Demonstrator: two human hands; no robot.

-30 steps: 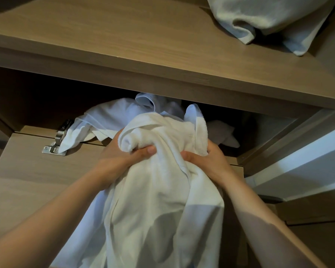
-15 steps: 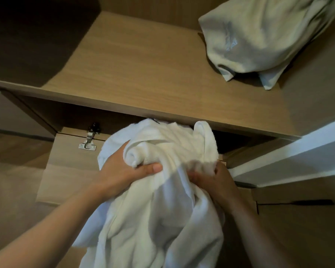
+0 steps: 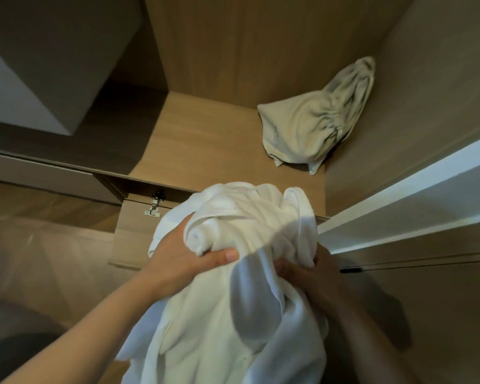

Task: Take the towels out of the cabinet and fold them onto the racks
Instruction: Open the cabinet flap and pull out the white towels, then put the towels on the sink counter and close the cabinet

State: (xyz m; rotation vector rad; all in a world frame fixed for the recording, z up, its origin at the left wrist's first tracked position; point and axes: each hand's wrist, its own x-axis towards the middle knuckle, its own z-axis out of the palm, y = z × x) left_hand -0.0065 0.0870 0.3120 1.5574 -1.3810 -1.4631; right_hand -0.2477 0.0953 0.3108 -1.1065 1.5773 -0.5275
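We are holding the bunched white towel in front of the cabinet shelf, left hand and right hand both clenched in its folds. We are better hunting two corners first, then shaking it flat.

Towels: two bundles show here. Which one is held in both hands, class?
The bright white towel in the foreground, gripped by the left hand and right hand. The other, a cream bundle, lies untouched in the right corner of the shelf.
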